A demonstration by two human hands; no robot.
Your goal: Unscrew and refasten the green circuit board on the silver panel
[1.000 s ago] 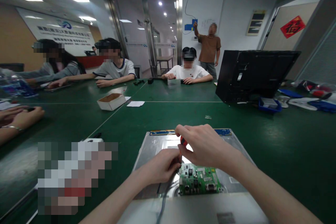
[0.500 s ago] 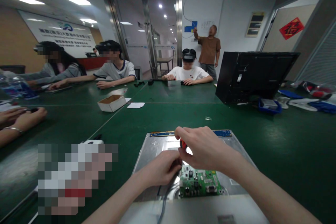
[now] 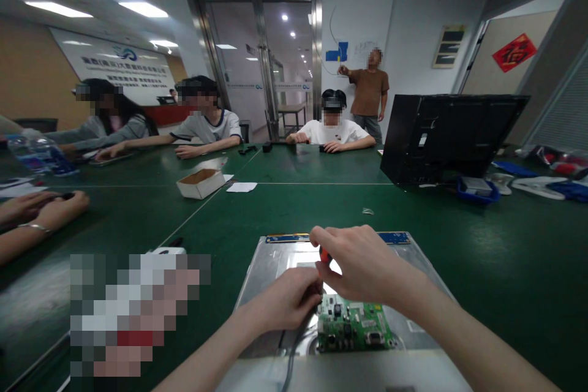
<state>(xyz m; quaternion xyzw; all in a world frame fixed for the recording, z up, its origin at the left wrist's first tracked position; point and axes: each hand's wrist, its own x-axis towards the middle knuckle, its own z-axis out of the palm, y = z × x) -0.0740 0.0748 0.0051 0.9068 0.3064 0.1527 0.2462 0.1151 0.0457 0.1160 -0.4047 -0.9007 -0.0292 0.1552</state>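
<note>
My right hand (image 3: 362,263) is closed around the red-and-black handle of a screwdriver (image 3: 324,255), whose shaft is mostly hidden. Just below and to the left, my left hand (image 3: 285,299) has its fingers pinched together by the upper left corner of a green circuit board (image 3: 353,326); what they hold is hidden. The board sits on the back of a silver metal display panel (image 3: 263,264) lying on the table. A grey cable (image 3: 290,362) runs from under my left hand toward me. Along the panel's far edge lies a narrow blue circuit strip (image 3: 394,237).
A black monitor (image 3: 450,138) stands at the right, with a blue tray (image 3: 478,191) by its base. An open white box (image 3: 201,185) and paper (image 3: 242,187) lie farther back. Another person's hands (image 3: 55,214) are at the left. Several people are around the green table (image 3: 321,202).
The whole view has shifted slightly right and down. Both hands keep nearly the same position over the panel, the right still on the screwdriver.
</note>
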